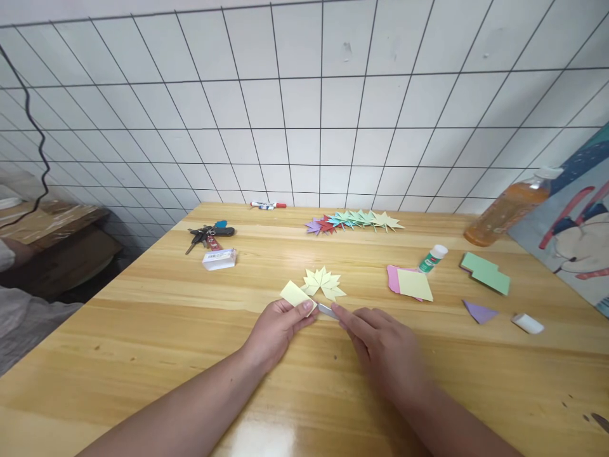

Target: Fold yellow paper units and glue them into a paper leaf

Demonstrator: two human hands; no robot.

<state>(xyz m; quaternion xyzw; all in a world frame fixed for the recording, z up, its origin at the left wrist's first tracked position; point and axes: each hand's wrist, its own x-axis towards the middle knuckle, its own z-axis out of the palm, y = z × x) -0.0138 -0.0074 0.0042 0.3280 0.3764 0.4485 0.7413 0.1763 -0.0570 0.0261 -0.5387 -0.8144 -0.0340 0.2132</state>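
Pinches folded pale-yellow paper (294,294) between thumb and fingers of left hand (278,327), over near-middle of wooden table (143,330), at left edge of yellow paper fan (324,284). Grips slim grey blade (328,311) in right hand (383,346), index finger laid along it, tip aimed at paper's right-hand corner; cannot tell contact for sure. Right of hands: pink and yellow sheets (415,285), stacked; glue stick (432,260) just behind; then purple paper triangle (479,311), green sheets (490,277), small white block (528,324). Left: small white box (219,259), bunch of keys (209,235) just behind. Farther back: overlapping row of multicoloured paper leaves (354,221), markers (268,205) near tiled wall (304,101). Far right: bottle of orange liquid (509,206).
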